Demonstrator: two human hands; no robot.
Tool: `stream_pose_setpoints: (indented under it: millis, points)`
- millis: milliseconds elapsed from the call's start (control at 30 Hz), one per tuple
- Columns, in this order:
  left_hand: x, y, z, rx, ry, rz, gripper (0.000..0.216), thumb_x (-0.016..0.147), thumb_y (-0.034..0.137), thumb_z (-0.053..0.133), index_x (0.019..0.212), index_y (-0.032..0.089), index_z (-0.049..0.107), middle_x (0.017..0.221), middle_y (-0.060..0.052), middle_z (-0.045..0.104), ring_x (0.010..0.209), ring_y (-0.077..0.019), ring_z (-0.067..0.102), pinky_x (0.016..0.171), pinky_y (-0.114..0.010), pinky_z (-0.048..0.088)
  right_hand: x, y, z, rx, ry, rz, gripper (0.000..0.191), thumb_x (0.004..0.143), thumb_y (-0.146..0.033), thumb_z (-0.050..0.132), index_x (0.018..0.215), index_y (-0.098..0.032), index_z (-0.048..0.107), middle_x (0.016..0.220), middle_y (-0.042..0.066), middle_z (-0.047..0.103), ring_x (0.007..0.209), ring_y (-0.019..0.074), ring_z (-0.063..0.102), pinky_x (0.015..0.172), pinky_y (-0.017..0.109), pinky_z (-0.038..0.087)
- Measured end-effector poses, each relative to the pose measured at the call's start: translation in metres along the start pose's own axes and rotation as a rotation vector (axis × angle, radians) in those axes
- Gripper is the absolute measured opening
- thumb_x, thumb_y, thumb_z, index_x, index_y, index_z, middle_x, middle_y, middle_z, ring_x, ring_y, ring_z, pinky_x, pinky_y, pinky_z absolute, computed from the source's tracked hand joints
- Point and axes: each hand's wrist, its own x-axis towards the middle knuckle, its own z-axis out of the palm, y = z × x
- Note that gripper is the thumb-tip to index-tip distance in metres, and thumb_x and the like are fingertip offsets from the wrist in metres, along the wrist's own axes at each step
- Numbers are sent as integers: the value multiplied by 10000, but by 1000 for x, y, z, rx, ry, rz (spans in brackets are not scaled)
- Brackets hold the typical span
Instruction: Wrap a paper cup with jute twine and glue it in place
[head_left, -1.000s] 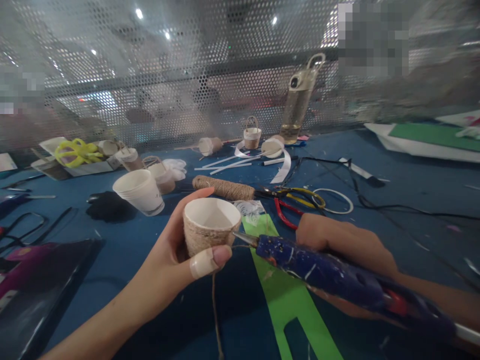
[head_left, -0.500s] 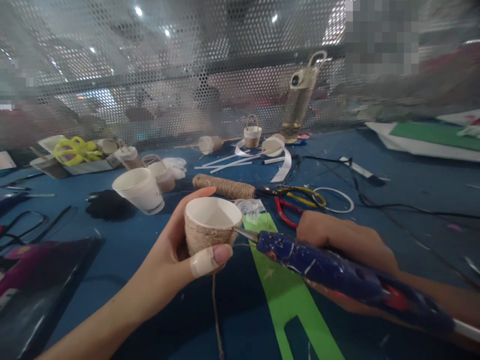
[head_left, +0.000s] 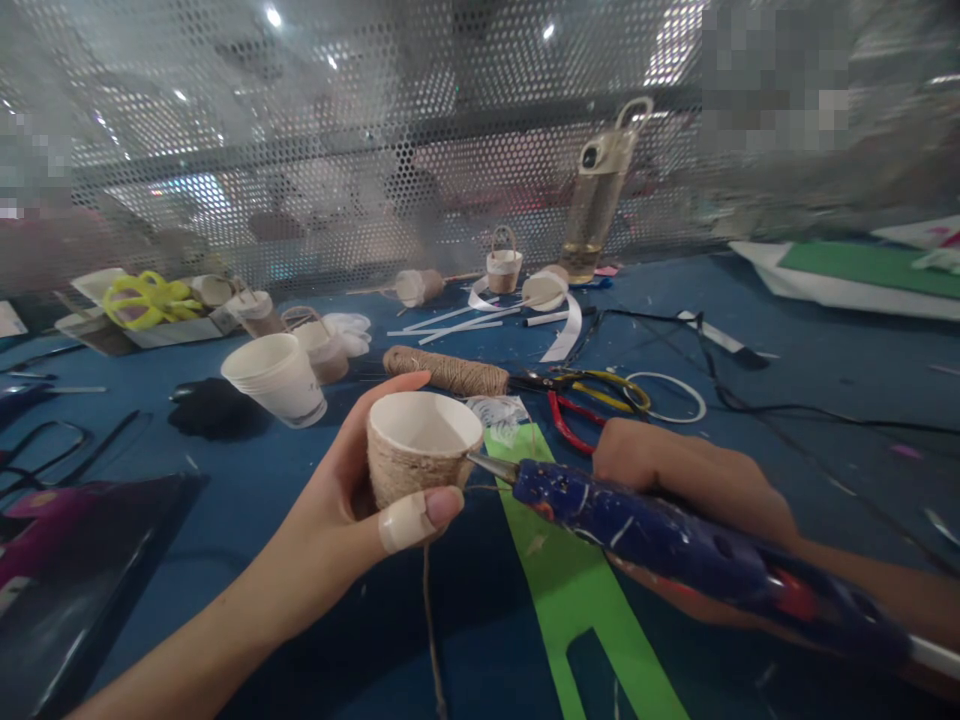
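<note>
My left hand [head_left: 375, 510] is wrapped round a small paper cup [head_left: 412, 465] whose outside is wound with brown twine; its white inside faces up. Tape covers the thumb's tip. A loose twine end [head_left: 430, 630] hangs below the cup. My right hand [head_left: 675, 490] grips a dark blue hot glue gun [head_left: 637, 530], with a white glue stick [head_left: 934, 655] at its back end. The metal nozzle [head_left: 491, 466] meets the cup's side just under the rim. Behind the cup lies a roll of twine [head_left: 450, 371].
Scissors with red and yellow handles [head_left: 577, 420] lie behind my right hand. Green paper [head_left: 555, 560] lies beneath the glue gun. Stacked white cups [head_left: 277, 380] stand left, a bottle [head_left: 600, 210] at the back by a perforated screen [head_left: 337, 180]. A black cable [head_left: 787, 412] crosses the right side.
Almost nothing differs. The view has shifted very slightly; both hands, the cup and the glue gun keep their places relative to each other.
</note>
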Motion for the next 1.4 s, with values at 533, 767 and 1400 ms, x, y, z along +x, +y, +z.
stream_pose_setpoints:
  millis: [533,767,1400]
  points:
    - [1,0,-1,24,-46,-11,840,714,495,1008,1446,364,617,1161,-5,766,984,-196,707,900,-271,609,-1,-1,1,7,-1,32,238,875,-81,659,910,-269,517,787,-42,514,661,140,527,588,304,425]
    - [0,0,-2,31,-95,0,734,777,433,993,1414,382,631,1115,29,741,927,-141,708,831,-200,578,0,-2,-1,-28,-20,31,219,896,-93,640,927,-268,512,798,-38,529,673,136,536,589,304,425]
    - [1,-3,-3,128,-290,53,674,801,313,973,1375,442,644,1251,57,721,1219,-219,690,1100,-309,522,1,-5,6,-152,-33,68,157,1006,-159,551,917,-280,503,792,-51,543,673,121,543,604,308,396]
